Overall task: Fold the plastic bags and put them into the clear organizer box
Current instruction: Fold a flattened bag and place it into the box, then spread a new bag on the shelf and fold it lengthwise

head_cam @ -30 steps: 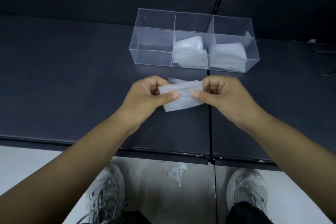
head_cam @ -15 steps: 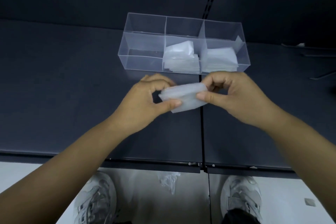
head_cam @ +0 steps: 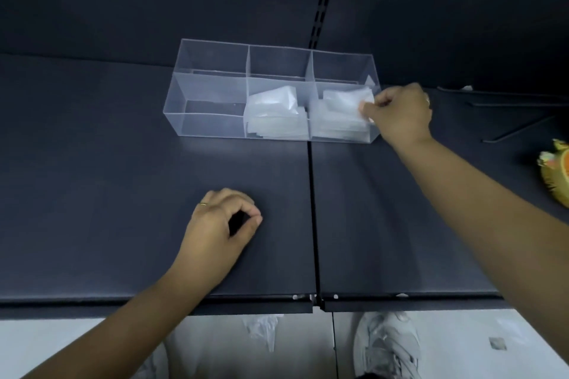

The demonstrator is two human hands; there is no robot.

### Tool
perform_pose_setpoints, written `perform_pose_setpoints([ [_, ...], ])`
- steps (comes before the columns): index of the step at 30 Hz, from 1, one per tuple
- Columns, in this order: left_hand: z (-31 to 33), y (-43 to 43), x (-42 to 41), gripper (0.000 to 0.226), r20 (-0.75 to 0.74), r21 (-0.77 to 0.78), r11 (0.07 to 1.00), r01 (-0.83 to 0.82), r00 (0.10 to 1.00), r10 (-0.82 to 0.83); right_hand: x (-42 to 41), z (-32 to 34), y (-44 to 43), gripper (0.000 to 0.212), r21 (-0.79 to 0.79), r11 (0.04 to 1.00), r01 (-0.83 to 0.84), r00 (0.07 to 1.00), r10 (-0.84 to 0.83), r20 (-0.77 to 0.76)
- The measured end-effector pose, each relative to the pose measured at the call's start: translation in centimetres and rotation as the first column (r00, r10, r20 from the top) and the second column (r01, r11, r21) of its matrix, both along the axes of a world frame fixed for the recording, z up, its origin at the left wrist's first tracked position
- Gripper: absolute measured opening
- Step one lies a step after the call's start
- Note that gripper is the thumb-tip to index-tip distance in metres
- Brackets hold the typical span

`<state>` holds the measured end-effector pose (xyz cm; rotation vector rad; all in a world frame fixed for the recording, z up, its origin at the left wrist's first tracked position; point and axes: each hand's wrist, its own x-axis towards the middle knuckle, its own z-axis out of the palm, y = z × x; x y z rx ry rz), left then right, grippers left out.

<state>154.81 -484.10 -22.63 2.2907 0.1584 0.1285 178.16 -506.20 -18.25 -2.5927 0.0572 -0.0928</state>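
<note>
- The number of bags in each stack cannot be determined, as the translucent layers merge. A yellow-orange object is cut off at the right edge.
- One clear organizer box has three compartments. There are two stacks: a middle stack and a right stack.
- The right hand pinches the folded bag by its right end, on top of the right stack.
- The left hand rests on the shelf with fingers curled, thumb tip against forefinger, holding nothing, well apart from the box.

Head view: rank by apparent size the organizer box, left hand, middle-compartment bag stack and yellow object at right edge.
1. Organizer box.
2. Left hand, though it is nearer the camera.
3. Bag stack.
4. Yellow object, cut off by the frame edge, so its place is unsure.
</note>
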Motion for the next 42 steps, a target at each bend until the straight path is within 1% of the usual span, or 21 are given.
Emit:
perform_pose_setpoints([
  [4,-0.5,-0.7,-0.7,0.015,0.034,0.09,0.996,-0.012,0.999,0.009,-0.1,0.2,0.7,0.026,-0.07,0.997,-0.009,0.999,0.012,0.044],
  [6,-0.6,-0.8,-1.2,0.017,0.037,0.121,0.993,-0.011,0.999,0.006,-0.5,0.7,0.8,0.034,-0.052,0.998,-0.026,0.991,0.033,0.132],
  [8,-0.8,-0.7,-1.8,0.018,0.035,0.134,0.991,-0.003,0.999,-0.002,-0.9,1.1,1.1,0.023,-0.054,0.984,-0.171,0.941,0.18,0.288],
  [9,-1.0,-0.6,-2.0,0.019,0.033,0.137,0.991,0.001,0.999,-0.005,-1.2,1.2,1.3,0.016,-0.069,0.954,-0.292,0.906,0.299,0.299],
  [10,-1.1,-0.6,-2.2,0.019,0.032,0.139,0.99,0.004,0.999,-0.009,-1.4,1.2,1.7,0.02,-0.083,0.907,-0.413,0.874,0.42,0.244],
  [12,-1.2,-0.7,-2.6,0.019,0.028,0.144,0.99,0.008,1.0,-0.012,-2.2,1.0,2.3,0.052,-0.115,0.824,-0.555,0.83,0.558,-0.004],
  [13,-1.2,-0.7,-2.6,0.02,0.029,0.148,0.989,0.007,1.0,-0.012,-2.5,0.9,2.5,0.067,-0.143,0.8,-0.583,0.812,0.571,-0.12],
  [15,-1.3,-0.7,-2.8,0.02,0.032,0.164,0.986,0.013,0.999,-0.019,-2.8,0.9,2.7,0.086,-0.184,0.769,-0.613,0.787,0.573,-0.228],
  [21,-1.8,-0.5,-3.3,0.018,0.045,0.228,0.973,0.047,0.997,-0.059,-2.4,1.7,2.9,0.084,-0.117,0.791,-0.6,0.772,0.535,-0.343],
  [23,-1.8,-0.3,-3.6,0.018,0.045,0.261,0.962,0.078,0.995,-0.093,-3.6,2.0,2.7,0.077,-0.129,0.809,-0.573,0.812,0.539,-0.222],
  [25,-1.6,-0.1,-3.9,0.036,-0.008,0.335,0.929,0.156,0.987,-0.162,-5.9,2.5,2.3,0.057,-0.101,0.822,-0.56,0.824,0.565,0.034],
  [27,-1.5,0.3,-4.5,0.048,-0.078,0.468,0.851,0.238,0.97,-0.229,-10.1,2.7,2.0,0.045,-0.008,0.793,-0.609,0.766,0.591,0.253],
  [29,-1.7,0.9,-5.3,0.056,-0.136,0.573,0.77,0.28,0.959,-0.247,-16.3,2.1,1.8,0.04,0.086,0.682,-0.727,0.672,0.68,0.292],
  [30,-1.8,1.3,-5.7,0.059,-0.149,0.605,0.746,0.278,0.96,-0.236,-19.8,1.6,1.6,0.039,0.095,0.58,-0.809,0.583,0.769,0.262],
  [32,-2.1,2.0,-6.4,0.064,-0.16,0.641,0.724,0.255,0.967,-0.198,-25.7,-1.3,1.1,0.036,0.008,0.296,-0.955,0.294,0.947,0.125],
  [33,-2.2,2.3,-6.7,0.065,-0.162,0.653,0.718,0.243,0.97,-0.181,-27.8,-3.2,0.8,0.032,-0.016,0.164,-0.986,0.165,0.986,-0.011],
  [34,-2.2,2.5,-6.8,0.066,-0.161,0.66,0.713,0.234,0.972,-0.17,-29.0,-5.2,0.7,0.033,0.019,0.109,-0.994,0.104,0.976,-0.189],
  [36,-2.3,2.5,-6.8,0.067,-0.163,0.669,0.706,0.232,0.973,-0.166,-29.4,-8.7,-0.1,0.052,0.074,0.204,-0.976,0.154,0.89,-0.429],
  [37,-2.3,2.5,-6.8,0.067,-0.164,0.672,0.703,0.234,0.972,-0.167,-28.9,-10.1,-0.5,0.056,0.022,0.228,-0.973,0.188,0.851,-0.49],
  [39,-2.3,2.5,-6.8,0.067,-0.166,0.674,0.699,0.238,0.971,-0.17,-28.2,-12.3,-0.9,0.062,-0.091,0.203,-0.975,0.22,0.817,-0.533],
  [42,-2.5,2.6,-6.9,0.067,-0.172,0.666,0.706,0.242,0.97,-0.171,-28.5,-13.5,-0.9,0.073,-0.135,0.187,-0.973,0.23,0.806,-0.546],
])
